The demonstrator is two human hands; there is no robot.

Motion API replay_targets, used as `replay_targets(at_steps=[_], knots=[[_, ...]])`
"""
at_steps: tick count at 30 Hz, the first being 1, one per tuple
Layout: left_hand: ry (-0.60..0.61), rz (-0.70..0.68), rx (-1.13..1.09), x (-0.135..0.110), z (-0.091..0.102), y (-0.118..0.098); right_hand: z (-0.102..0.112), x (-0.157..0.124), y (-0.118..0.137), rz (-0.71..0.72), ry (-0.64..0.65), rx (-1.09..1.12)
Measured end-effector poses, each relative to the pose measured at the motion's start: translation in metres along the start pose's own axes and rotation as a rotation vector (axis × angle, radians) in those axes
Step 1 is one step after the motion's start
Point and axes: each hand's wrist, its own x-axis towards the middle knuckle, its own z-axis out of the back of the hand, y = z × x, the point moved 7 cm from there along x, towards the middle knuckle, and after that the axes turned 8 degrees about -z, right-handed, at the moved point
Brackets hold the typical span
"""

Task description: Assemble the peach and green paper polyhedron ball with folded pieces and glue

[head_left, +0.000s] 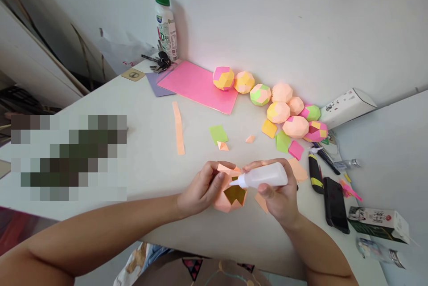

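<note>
My left hand (203, 187) is closed around the left side of a peach paper ball (225, 202), which has a jagged opening showing a dark yellow inside. In my right hand (282, 201) lies a white squeeze glue bottle (265, 175), tilted on its side. Its thin nozzle points left, at the opening's upper edge near my left thumb; whether the tip touches the paper I cannot tell. A peach paper strip (261, 202) lies partly under my right hand. Beyond the hands are a green paper square (218, 134) and small folded peach pieces (250, 139).
Several finished paper balls (278, 112) cluster along the wall, some on a pink sheet (197, 87). A long peach strip (178, 128) lies left of centre. Keys (162, 61) and a green-capped bottle (166, 27) stand at the back. A phone (335, 206), cutter (315, 172) and milk carton (377, 224) line the right.
</note>
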Motion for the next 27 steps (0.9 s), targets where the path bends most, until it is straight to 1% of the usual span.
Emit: replay_targets(at_steps=[3, 9, 14, 18, 21, 25, 27], knots=[[0.005, -0.004, 0.007, 0.0, 0.0, -0.001, -0.001, 0.0, -0.001, -0.008, 0.001, -0.019], [-0.001, 0.01, 0.003, 0.0, 0.001, 0.001, 0.002, 0.002, 0.001, 0.006, -0.036, -0.039], [-0.014, 0.0, -0.007, 0.001, 0.001, -0.002, -0.002, 0.0, -0.005, -0.055, 0.003, -0.008], [-0.031, 0.006, -0.011, 0.001, 0.001, -0.002, 0.0, 0.003, -0.005, -0.118, 0.026, 0.102], [-0.037, 0.025, -0.008, 0.0, 0.001, -0.001, 0.016, 0.012, -0.006, -0.155, -0.05, 0.142], [-0.04, 0.055, -0.039, 0.0, 0.001, 0.0, 0.052, 0.031, -0.018, -0.228, -0.211, 0.189], [-0.047, 0.083, -0.046, 0.0, 0.001, 0.002, 0.071, 0.041, -0.025, -0.241, -0.274, 0.189]])
